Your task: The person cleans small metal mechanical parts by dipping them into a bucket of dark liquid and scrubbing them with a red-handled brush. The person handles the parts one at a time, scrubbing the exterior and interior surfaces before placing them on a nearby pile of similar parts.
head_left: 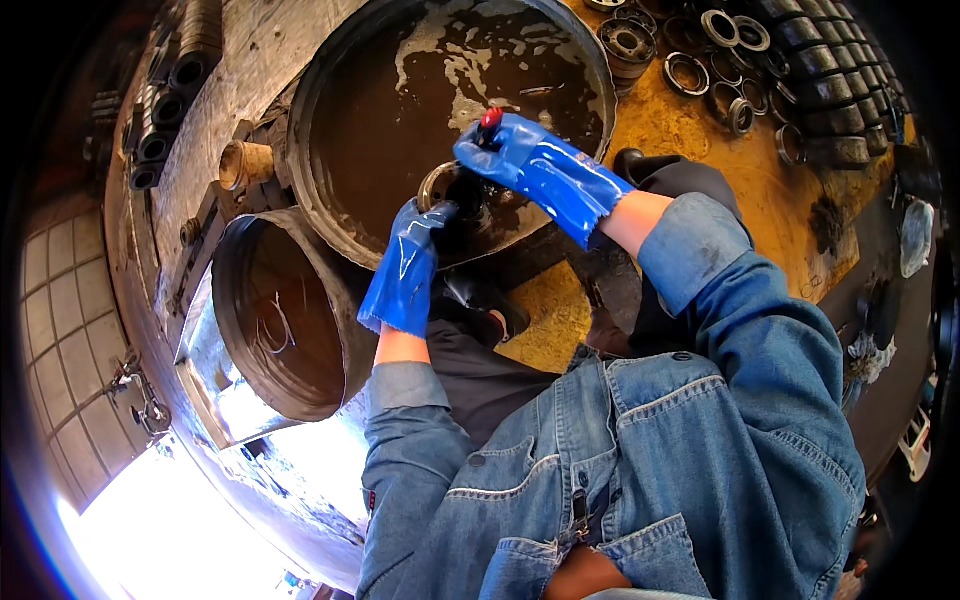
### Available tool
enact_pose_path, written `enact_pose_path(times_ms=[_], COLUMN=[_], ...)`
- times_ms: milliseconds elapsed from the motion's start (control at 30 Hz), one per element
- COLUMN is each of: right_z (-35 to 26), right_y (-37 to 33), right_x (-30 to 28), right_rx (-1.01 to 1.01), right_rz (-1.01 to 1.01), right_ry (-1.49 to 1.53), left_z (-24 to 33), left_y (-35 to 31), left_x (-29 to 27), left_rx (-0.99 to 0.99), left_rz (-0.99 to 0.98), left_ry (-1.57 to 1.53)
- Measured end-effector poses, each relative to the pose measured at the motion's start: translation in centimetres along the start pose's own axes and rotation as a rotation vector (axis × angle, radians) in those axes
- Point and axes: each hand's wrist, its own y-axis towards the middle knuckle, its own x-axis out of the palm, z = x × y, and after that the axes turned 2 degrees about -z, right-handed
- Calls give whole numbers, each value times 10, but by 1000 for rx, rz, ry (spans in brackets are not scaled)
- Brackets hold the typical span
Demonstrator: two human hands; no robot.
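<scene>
My left hand (404, 268), in a blue rubber glove, grips a metal ring (431, 186) by its near side, over the near part of a large round tub (303, 170) of murky brown liquid with pale foam. In my right hand (545, 172), gloved the same way, is a tool with a red-ended dark handle (491, 118); its fingers are wrapped round the handle. The tool's lower end is lost in a dark area beside the ring, so its kind is unclear, and I cannot tell whether it touches the ring.
A second, tilted drum (345, 330) with brown liquid stands at the left. Several loose metal rings (686, 74) lie on the yellow-brown surface at the far right, beside stacked dark cylinders (835, 90). A rusty cup-like piece (245, 166) sits left of the tub.
</scene>
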Motion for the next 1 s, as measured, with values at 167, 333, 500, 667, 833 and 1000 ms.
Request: enact_pose_path(times_ms=[167, 333, 500, 667, 833, 1000], right_z=[6, 62, -14, -19, -44, 17], right_y=[-2, -5, -21, -22, -11, 2], right_x=[7, 9, -6, -3, 8, 22], right_rx=[-30, -76, 176, 444, 298, -551], right_rz=[-34, 79, -186, -143, -281, -262], right_ry=[-71, -483, -316, 122, -400, -889], left_z=[-4, -1, -13, -13, -20, -12], left_y=[-7, -1, -16, -8, -12, 4], left_x=[-5, -3, -18, -8, -15, -5], left_rx=[-10, -3, -35, -29, -35, -9], left_rz=[13, 6, 50, 9, 38, 17], left_ry=[4, 5, 0, -7, -20, -24])
